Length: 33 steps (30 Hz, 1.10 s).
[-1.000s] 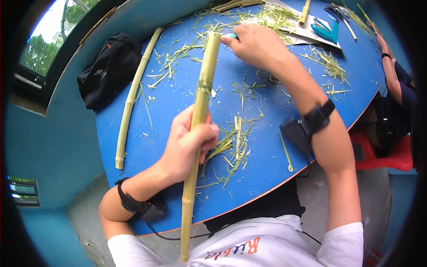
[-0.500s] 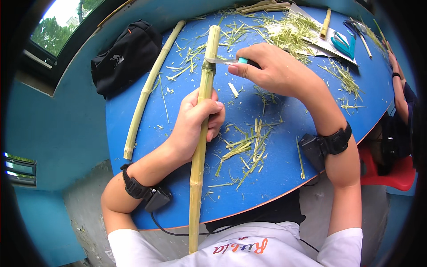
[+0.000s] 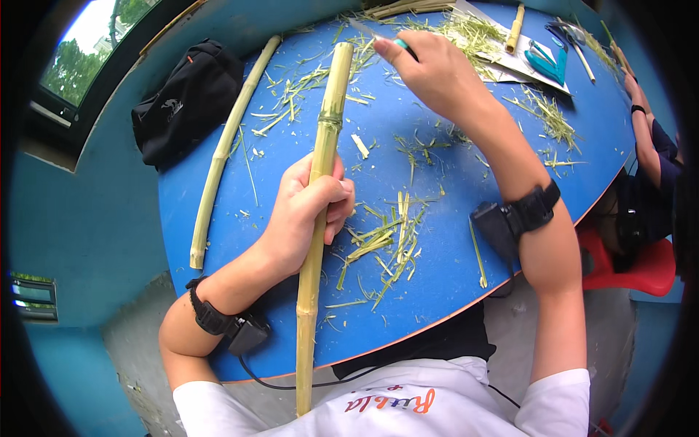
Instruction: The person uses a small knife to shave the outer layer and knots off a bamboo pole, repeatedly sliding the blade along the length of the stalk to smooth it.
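left hand [image 3: 295, 210]: wrapped round bamboo stick [image 3: 310, 273], which slants over the near edge of the tabletop [image 3: 451, 240] | right hand [image 3: 438, 71]: gripping knife [image 3: 366, 30], blade apart from stick | advice: shallow blade angle, strokes away from the holding fingers, light pressure over the joint [image 3: 330, 120] | container: black bag [image 3: 188, 105], contents hidden

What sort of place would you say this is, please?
Probably a craft room: the table is strewn with shavings, the left hand holds a bamboo pole, and the right hand a knife.
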Tool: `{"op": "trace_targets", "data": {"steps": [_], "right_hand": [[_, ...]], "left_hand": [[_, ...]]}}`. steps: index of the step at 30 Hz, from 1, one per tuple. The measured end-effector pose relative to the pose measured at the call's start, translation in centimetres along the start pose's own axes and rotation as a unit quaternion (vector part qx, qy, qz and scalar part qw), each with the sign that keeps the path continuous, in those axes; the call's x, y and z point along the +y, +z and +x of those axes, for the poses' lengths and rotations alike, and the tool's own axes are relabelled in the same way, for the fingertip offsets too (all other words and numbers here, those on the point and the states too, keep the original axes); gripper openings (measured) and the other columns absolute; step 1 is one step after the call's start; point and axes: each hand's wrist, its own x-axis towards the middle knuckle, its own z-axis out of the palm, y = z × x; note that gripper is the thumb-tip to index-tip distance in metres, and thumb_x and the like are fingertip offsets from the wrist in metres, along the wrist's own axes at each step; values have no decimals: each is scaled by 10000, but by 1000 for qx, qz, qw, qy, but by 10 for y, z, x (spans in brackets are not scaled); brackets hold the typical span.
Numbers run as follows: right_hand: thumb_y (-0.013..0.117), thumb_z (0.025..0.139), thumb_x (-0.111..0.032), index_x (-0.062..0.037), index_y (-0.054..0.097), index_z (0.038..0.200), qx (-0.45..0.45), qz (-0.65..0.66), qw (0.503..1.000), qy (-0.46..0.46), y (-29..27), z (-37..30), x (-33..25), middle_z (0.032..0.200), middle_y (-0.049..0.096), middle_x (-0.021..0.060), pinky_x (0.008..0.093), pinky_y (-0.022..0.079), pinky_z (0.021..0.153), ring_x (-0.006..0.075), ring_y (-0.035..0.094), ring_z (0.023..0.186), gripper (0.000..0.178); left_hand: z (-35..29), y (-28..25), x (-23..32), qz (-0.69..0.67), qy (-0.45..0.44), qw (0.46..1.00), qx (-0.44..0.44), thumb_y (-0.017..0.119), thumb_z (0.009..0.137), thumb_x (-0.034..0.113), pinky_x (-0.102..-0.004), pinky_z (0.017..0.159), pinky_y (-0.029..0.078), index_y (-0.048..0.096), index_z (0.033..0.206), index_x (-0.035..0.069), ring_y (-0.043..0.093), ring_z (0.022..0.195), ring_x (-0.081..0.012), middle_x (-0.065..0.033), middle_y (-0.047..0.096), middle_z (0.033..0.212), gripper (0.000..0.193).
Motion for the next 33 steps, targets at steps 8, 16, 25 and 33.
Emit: {"op": "trace_targets", "data": {"steps": [8,16,25,33], "right_hand": [[527,917,-414,23,620,782,-130,34,987,-88,-16,-26,-41,770,626,243,492,473,726,422,602,806,466],[525,907,-455,33,622,784,-144,-37,988,-34,-31,-16,-29,765,624,239,486,474,715,422,602,785,512],[544,889,-461,39,635,784,-205,-11,978,-49,-38,-21,-39,747,619,229,475,466,684,413,598,759,519],[552,882,-456,16,669,842,-72,-78,994,-34,-14,-11,-10,802,659,214,462,499,744,393,634,831,488]], "left_hand": [[-2,8,-3,38,8,999,31,549,854,140,-206,391,307,398,834,93,368,444,-64,0,421,598,160],[-6,16,-4,109,-1,992,62,560,884,168,-183,403,315,417,840,98,371,487,-44,26,421,611,165],[-3,11,-4,102,42,992,62,312,1015,436,-189,403,305,414,836,84,327,446,-55,-11,416,582,407],[-8,18,-2,125,21,990,65,361,1010,427,-200,407,335,448,807,87,379,457,-53,-5,445,581,406]]}}
